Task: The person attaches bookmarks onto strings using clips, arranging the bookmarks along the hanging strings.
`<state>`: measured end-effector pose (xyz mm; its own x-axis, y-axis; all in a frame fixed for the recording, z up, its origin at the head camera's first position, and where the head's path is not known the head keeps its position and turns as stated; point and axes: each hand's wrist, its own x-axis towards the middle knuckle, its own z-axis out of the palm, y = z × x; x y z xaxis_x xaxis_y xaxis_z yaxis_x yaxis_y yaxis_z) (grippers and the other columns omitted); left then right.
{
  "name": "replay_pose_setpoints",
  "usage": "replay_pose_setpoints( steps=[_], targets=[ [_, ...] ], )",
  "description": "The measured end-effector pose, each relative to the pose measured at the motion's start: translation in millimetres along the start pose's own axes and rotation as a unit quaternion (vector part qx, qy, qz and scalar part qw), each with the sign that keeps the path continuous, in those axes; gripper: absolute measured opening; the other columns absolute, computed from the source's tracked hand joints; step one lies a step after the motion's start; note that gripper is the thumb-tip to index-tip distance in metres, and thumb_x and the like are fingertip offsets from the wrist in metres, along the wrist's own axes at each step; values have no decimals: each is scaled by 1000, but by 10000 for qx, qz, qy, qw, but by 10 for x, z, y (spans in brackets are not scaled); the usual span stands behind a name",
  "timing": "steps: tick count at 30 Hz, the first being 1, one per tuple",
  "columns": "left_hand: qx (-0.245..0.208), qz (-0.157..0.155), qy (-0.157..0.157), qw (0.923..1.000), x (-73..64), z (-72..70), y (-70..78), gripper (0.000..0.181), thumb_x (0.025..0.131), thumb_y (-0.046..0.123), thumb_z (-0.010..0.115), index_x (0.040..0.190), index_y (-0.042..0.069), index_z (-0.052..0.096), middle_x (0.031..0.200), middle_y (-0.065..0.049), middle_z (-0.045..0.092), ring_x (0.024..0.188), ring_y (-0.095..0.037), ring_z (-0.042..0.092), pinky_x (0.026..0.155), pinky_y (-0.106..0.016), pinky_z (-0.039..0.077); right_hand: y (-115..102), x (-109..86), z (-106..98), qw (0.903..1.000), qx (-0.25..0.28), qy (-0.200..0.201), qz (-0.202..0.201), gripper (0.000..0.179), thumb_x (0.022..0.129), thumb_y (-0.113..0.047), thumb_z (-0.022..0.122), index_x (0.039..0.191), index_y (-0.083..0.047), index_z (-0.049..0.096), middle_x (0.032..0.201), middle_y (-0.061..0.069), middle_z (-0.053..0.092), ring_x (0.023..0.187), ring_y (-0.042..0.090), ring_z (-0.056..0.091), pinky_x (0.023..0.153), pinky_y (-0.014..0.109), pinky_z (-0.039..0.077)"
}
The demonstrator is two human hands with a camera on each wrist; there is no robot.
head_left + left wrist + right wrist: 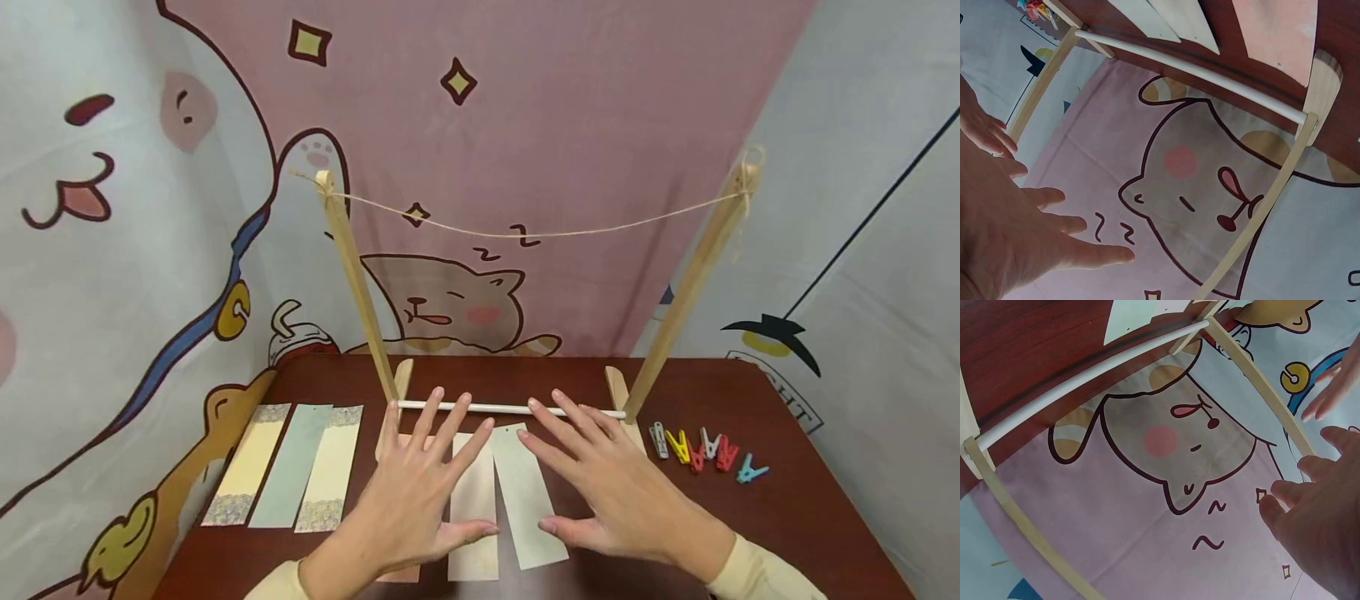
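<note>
Both hands hover with spread fingers over the table in the head view. My left hand (412, 492) is above a peach paper strip (401, 575) and beside a pale cream strip (474, 558); it holds nothing. To its right, my right hand (618, 492) is likewise bare, near a pale green strip (528, 508) with a small hole at its top. Behind the fingertips stands a wooden frame: a left post (356, 283), a right post (686, 292) and a white crossbar rod (510, 409) low between them. A thin string (540, 235) sags between the post tops.
Three more strips lie at the left: a yellow one (251, 462), a green one (292, 467) and a cream one (332, 471) with patterned ends. Several small clothespins lie at the right, among them a yellow one (678, 447) and a blue one (752, 469). A cartoon-printed cloth (570, 108) hangs behind.
</note>
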<state>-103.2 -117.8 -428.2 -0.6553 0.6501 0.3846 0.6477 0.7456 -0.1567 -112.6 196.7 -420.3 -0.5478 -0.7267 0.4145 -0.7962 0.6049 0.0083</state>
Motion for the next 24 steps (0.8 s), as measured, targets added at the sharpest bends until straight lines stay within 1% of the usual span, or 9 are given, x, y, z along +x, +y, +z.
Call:
replay_pose_setpoints(
  steps=[4, 6, 8, 12, 14, 17, 19, 21, 24],
  targets=[
    [-50, 21, 105, 9999, 0, 30, 3, 106, 93, 92, 43, 174, 24, 32, 181, -14, 15, 164, -45, 10, 113, -86, 17, -2, 5, 18, 9999, 8, 119, -3, 84, 102, -74, 54, 169, -24, 43, 179, 5, 24, 163, 37, 23, 116, 65, 33],
    [-144, -21, 159, 9998, -11, 54, 20, 106, 92, 90, 46, 173, 23, 34, 179, -15, 20, 164, -45, 12, 112, -86, 21, -6, -3, 33, 9997, 56, 221, -3, 85, 102, -73, 55, 168, -22, 45, 179, 6, 25, 162, 37, 25, 114, 65, 35],
    [-256, -140, 141, 9995, -34, 84, 43, 106, 92, 89, 49, 173, 21, 34, 178, -16, 24, 163, -45, 16, 112, -84, 26, -18, -20, 52, 9994, 110, 325, -2, 86, 100, -70, 61, 168, -19, 46, 178, 7, 26, 161, 36, 28, 110, 65, 39],
    [-389, -517, -39, 9979, -61, 170, 83, 106, 94, 88, 52, 173, 18, 34, 173, -17, 35, 160, -45, 26, 111, -78, 37, -24, -49, 93, 9986, 214, 476, 100, 89, 95, -63, 71, 167, -18, 45, 177, 7, 30, 157, 32, 36, 104, 62, 46],
    [-471, -659, -145, 9966, -73, 231, 112, 105, 95, 86, 53, 171, 15, 37, 170, -17, 41, 158, -43, 32, 108, -73, 42, -22, -78, 125, 9979, 250, 571, 177, 87, 95, -61, 72, 166, -17, 47, 175, 7, 34, 153, 31, 42, 101, 61, 48],
    [-628, -791, -230, 9946, -93, 338, 160, 103, 95, 83, 56, 168, 12, 43, 164, -17, 48, 154, -42, 39, 104, -69, 48, -2, -141, 190, 9967, 334, 655, 339, 82, 97, -58, 71, 165, -18, 49, 172, 6, 39, 146, 28, 50, 98, 59, 51],
    [-724, -815, -273, 9937, -102, 410, 185, 100, 95, 81, 60, 165, 10, 46, 161, -17, 51, 151, -42, 43, 102, -67, 49, 25, -180, 237, 9960, 393, 629, 493, 82, 98, -57, 72, 166, -19, 47, 170, 6, 42, 143, 27, 52, 99, 58, 52],
    [-784, -761, -364, 9934, -95, 478, 199, 97, 95, 78, 63, 163, 10, 49, 158, -16, 54, 148, -42, 47, 101, -65, 50, 67, -220, 283, 9951, 437, 577, 672, 83, 97, -55, 76, 167, -20, 46, 168, 5, 44, 142, 25, 53, 102, 56, 52],
    [-939, -655, -586, 9917, -76, 559, 207, 91, 98, 75, 62, 161, 10, 51, 154, -14, 57, 143, -42, 51, 100, -63, 51, 137, -290, 343, 9934, 469, 542, 895, 86, 94, -51, 81, 167, -20, 46, 165, 5, 47, 142, 24, 53, 105, 53, 49]
  ],
)
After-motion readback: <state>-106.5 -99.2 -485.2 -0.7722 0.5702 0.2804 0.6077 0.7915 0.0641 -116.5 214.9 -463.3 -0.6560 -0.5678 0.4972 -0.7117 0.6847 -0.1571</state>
